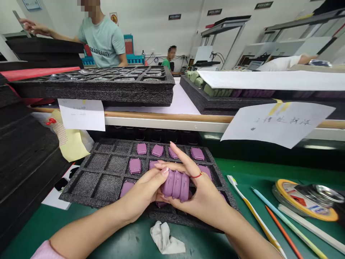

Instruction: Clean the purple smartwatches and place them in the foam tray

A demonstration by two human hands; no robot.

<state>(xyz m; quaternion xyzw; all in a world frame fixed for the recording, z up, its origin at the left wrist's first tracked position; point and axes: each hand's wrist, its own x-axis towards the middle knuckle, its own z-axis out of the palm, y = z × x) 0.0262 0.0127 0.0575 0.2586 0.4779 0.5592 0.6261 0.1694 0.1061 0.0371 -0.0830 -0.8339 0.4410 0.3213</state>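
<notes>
A stack of several purple watch cases [176,185], set side by side, is held between my two hands above the foam tray. My left hand [145,190] closes on the stack's left side, its thumb on the top edge. From the right, my right hand [203,192] curls round the same stack, its index finger stretched up and away. Beneath them lies a black foam tray [88,183] with square compartments. More purple watch cases, such as one at the back [141,148] and one nearer [135,166], sit in it; some are partly hidden by my hands.
A crumpled white cloth [165,239] lies before the tray. To the right are a toothbrush [253,210], a blue stick [283,216], an orange stick [281,230] and a tape roll [304,199]. A shelf [161,120] behind carries foam trays [107,91]. Co-workers [104,39] are beyond.
</notes>
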